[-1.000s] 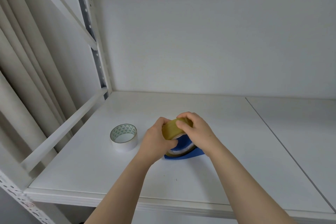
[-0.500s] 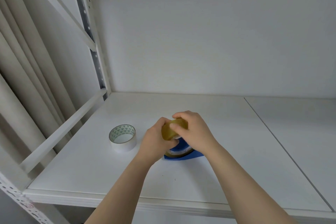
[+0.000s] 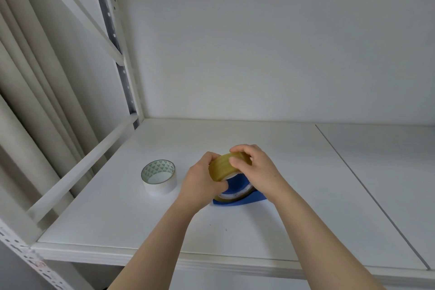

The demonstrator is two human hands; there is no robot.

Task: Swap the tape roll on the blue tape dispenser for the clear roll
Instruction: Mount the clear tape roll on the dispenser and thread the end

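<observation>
- I have both hands on the yellowish tape roll (image 3: 222,168), which is tilted up on the blue tape dispenser (image 3: 237,193). I judge the step is pulling this old roll off the dispenser.
- My left hand (image 3: 200,183) is closed around the roll's near-left side, thumb toward its lower rim. My right hand (image 3: 255,169) curls over the top, fingertips (image 3: 235,161) pressing on the outer band.
- To do it well, I would keep the dispenser pinned on the shelf (image 3: 117,223) and draw the roll straight off its hub, not twisting. I cannot see whether the hub has released.
- The clear roll (image 3: 159,180) lies flat on the shelf at about 9 o'clock from my hands, just beside the left hand but not touching it.
- The dispenser's blue base shows at about 5 o'clock below the roll.
</observation>
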